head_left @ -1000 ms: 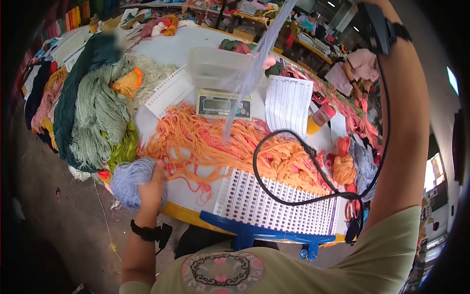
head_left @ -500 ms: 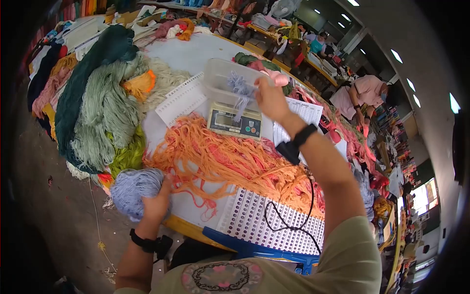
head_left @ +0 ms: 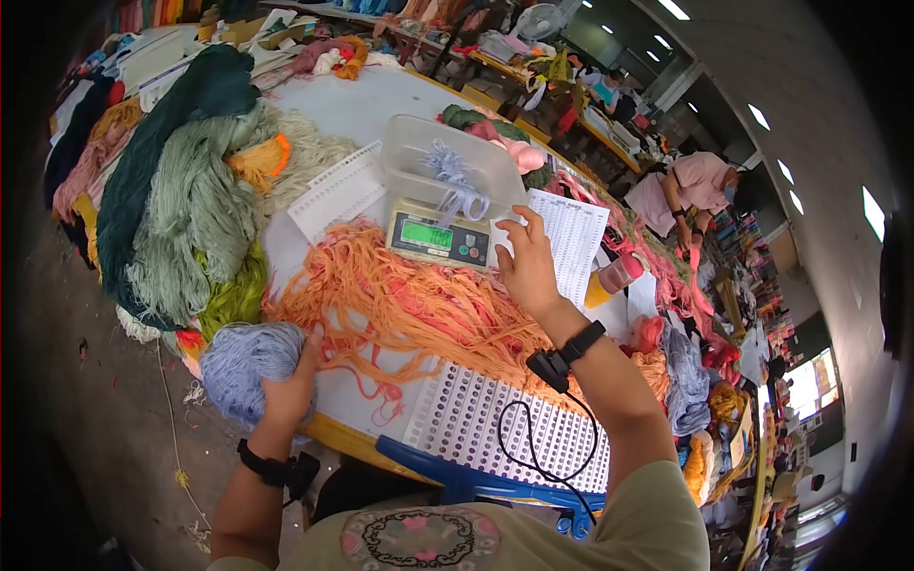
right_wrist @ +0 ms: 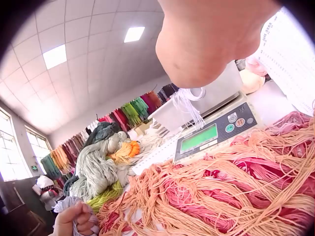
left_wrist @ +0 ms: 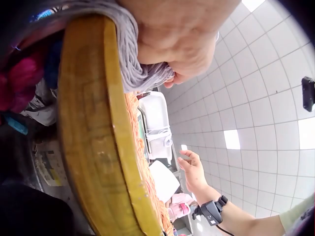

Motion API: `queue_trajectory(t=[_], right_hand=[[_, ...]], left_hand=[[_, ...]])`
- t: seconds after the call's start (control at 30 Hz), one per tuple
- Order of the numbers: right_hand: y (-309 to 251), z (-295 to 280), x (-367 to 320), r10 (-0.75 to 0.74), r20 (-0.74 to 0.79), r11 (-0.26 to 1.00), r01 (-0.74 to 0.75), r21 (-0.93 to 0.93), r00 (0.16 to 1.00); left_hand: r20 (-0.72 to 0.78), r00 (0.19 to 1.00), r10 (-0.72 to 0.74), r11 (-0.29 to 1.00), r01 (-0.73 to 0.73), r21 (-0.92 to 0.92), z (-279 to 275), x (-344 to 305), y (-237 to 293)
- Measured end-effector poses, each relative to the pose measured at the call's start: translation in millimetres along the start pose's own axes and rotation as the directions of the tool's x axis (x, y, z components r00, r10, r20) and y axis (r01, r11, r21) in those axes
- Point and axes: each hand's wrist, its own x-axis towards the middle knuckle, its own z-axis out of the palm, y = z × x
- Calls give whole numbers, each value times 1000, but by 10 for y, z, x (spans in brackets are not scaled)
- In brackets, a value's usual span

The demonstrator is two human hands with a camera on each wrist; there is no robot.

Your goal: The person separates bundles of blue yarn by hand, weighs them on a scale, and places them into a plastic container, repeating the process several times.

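In the head view the left hand (head_left: 290, 385) grips a bundle of pale blue-violet yarn (head_left: 246, 369) at the table's near left edge; the left wrist view shows its fingers curled round the strands. The right hand (head_left: 528, 259) hovers just right of a digital scale (head_left: 392, 238), fingers loosely bent and holding nothing. On the scale sits a clear plastic tub (head_left: 400, 171). A small bunch of the same blue-violet yarn (head_left: 452, 171) lies in the tub, some strands hanging over its near rim. The scale's display (head_left: 426, 236) glows green.
Orange and pink yarn (head_left: 409, 295) spreads before the scale. Green skeins (head_left: 190, 209) lie left. Printed sheets (head_left: 571, 233) and a pink-and-yellow bottle (head_left: 614, 279) are on the right. A hole-punched board (head_left: 505, 433) lies near the front edge; a black cable (head_left: 533, 457) loops over it.
The right hand came down from high on the right to the tub, released the small yarn bunch there and drew back slightly. The display lit green. The left hand keeps its grip.
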Motion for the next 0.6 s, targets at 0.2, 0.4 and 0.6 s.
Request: queue_trajectory(t=[0.2,0.4,0.6], right_hand=[[12,169,97,-49,-27,999,48,-15,998],[-91,366,256,19,-1,984,-19,-176,1000],[-218,481,301,38,-31,954,-46,-298,999]], left_hand=[[-1,1000,-10,1000,10,-20,-17,-1,-23],[-2,997,-80,996,80,-32,-24,-5,-7],[1,996,-90,995,90,-28,-24,-19,14]])
